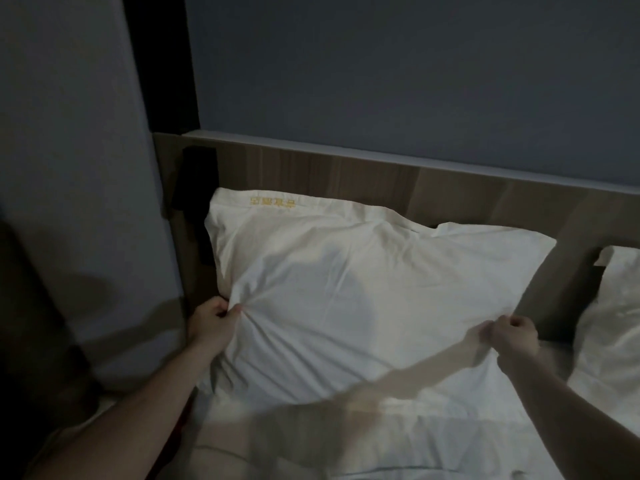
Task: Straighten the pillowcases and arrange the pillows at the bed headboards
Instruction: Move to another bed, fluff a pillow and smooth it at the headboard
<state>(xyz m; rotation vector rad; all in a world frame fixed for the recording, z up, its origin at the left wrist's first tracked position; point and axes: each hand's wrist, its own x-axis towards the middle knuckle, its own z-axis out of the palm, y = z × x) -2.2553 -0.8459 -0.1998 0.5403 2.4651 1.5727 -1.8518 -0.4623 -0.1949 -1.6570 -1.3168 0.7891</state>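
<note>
A white pillow leans against the wooden headboard, with yellow embroidered lettering near its top left edge. My left hand pinches the pillowcase fabric at the pillow's left side, and creases radiate from the pinch. My right hand grips the pillowcase at the lower right corner. Part of a second white pillow shows at the right edge, also against the headboard.
A grey-blue wall rises above the headboard. A grey padded panel stands close on the left, with a dark gap beside the bed. The white sheet covers the mattress below the pillow. The room is dim.
</note>
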